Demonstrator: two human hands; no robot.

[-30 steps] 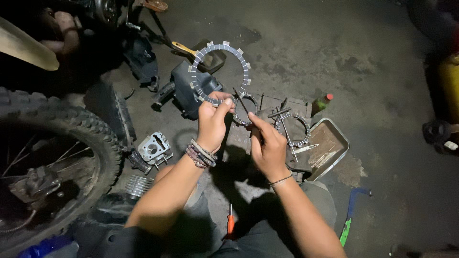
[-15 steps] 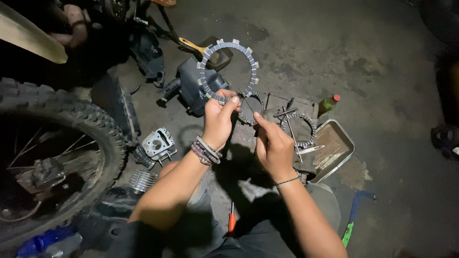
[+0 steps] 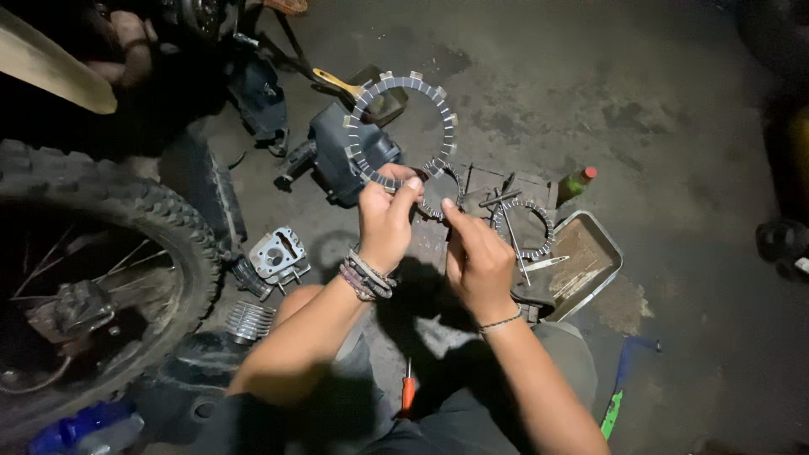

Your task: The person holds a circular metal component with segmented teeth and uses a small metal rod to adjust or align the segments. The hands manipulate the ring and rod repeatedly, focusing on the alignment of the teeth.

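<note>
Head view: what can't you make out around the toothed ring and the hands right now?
- Head view: the toothed ring has its lower edge covered by the left hand, so the grip there is hidden.
- A second ring's lower part sits behind the right hand.
- The metal tray holds contents too dim to identify.
- The knobby tyre is cut off by the left edge.
- The dark housing on the floor lies in shadow.
</note>
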